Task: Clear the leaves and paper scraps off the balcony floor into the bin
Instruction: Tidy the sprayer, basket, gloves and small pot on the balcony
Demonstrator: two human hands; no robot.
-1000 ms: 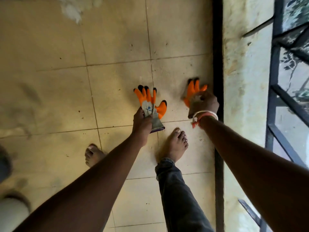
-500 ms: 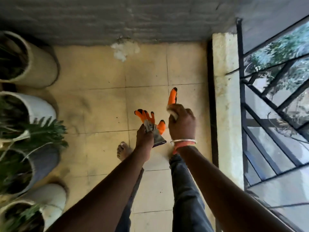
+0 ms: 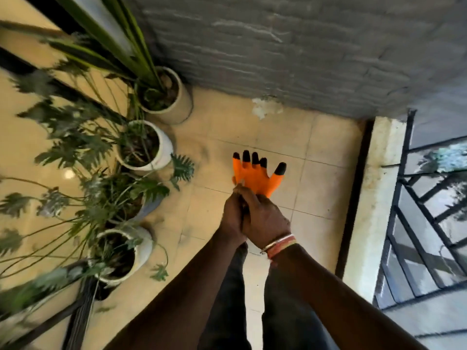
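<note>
Together, fingers (image 3: pixel 250 197) of left hand (image 3: pixel 231 215) and right hand (image 3: pixel 266 219) clasp orange, black-tipped glove (image 3: pixel 255 176).

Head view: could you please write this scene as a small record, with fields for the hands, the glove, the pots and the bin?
left hand: grips the glove at its cuff
right hand: grips the same cuff, pressed against the left hand
glove: orange, black fingertips, fingers pointing away
pots: four with plants, in a row on the left
floor: pale tiles
bin: not in view

grey wall (image 3: pixel 303 46) meets beige tiled floor (image 3: pixel 326 193) (potted plants (image 3: pixel 141 147) left).
</note>
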